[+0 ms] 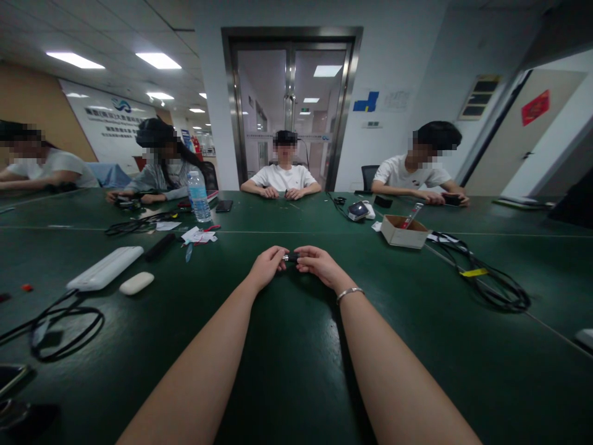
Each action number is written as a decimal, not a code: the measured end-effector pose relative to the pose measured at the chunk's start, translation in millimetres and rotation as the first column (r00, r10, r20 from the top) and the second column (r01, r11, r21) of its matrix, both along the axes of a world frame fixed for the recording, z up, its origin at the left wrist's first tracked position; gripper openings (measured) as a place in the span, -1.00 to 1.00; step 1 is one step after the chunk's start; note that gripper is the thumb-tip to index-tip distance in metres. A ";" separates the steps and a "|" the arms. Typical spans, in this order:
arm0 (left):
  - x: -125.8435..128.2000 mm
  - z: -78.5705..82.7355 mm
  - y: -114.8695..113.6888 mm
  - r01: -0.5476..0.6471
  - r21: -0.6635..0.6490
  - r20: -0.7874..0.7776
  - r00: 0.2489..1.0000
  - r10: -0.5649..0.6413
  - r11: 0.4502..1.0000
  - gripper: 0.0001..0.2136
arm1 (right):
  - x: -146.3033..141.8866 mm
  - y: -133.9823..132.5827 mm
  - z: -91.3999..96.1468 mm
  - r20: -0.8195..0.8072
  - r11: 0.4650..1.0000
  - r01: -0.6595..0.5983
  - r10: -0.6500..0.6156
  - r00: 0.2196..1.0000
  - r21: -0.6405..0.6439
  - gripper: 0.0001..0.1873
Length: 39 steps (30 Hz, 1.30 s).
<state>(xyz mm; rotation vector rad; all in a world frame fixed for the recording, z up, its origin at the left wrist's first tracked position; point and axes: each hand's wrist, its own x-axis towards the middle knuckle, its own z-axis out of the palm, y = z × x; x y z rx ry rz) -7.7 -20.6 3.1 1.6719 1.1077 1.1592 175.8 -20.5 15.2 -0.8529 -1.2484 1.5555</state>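
Both my arms stretch forward over the dark green table (296, 358). My left hand (267, 266) and my right hand (319, 264) meet at the table's middle, fingers curled and pinched on a small dark object (291, 256) held between them. It is too small to name; a light spot shows on it. A thin bracelet (349, 293) circles my right wrist. Both hands rest low on the table top.
A white keyboard (105, 267) and white mouse (136, 283) lie at left, with black cable loops (60, 324). A water bottle (199, 196) stands beyond. A cardboard box (404, 230) and coiled cable (495, 285) lie at right. Several people sit along the far edge.
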 end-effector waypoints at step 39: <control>-1.3 -4.9 4.8 0.017 0.031 -0.039 0.999 -0.015 0.999 -0.74 | -1.1 0.5 0.9 -0.018 0.998 0.036 -0.037 0.999 -0.045 -0.81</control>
